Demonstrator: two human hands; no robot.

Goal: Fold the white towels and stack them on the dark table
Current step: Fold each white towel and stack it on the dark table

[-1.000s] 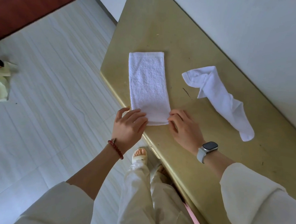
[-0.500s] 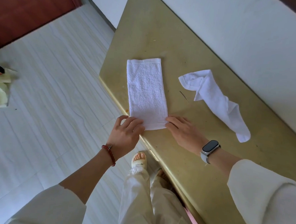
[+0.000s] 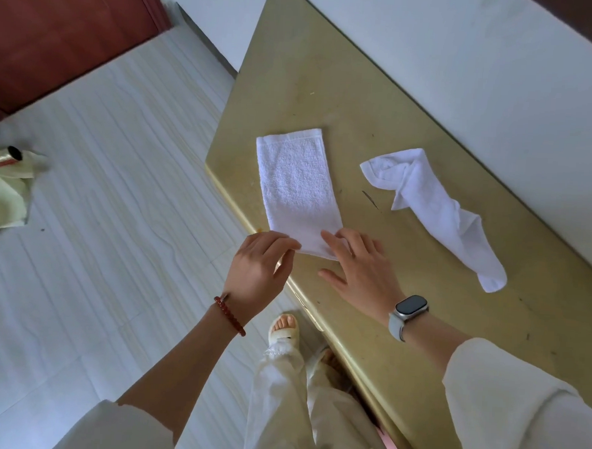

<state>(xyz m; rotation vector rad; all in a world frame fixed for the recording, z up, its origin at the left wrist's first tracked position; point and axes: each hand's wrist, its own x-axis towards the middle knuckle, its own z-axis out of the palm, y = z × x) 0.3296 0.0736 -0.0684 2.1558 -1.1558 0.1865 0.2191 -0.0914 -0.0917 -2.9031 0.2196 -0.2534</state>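
A white towel, folded into a long strip, lies flat on the olive-gold table close to its left edge. My left hand is at the strip's near-left corner, fingers over the edge and thumb below, pinching it. My right hand lies flat with spread fingers, its fingertips resting on the near-right corner. A second white towel lies crumpled and twisted on the table to the right, apart from both hands.
A white wall runs along the table's far side. The table's left edge drops to a pale tiled floor, where a roll and yellowish paper lie. My legs and sandalled foot stand by the table edge.
My right hand has opened from curled fingers at the corner to a flat, spread palm on the towel's near-right corner. My left hand stays at the near-left corner. The view has shifted slightly.
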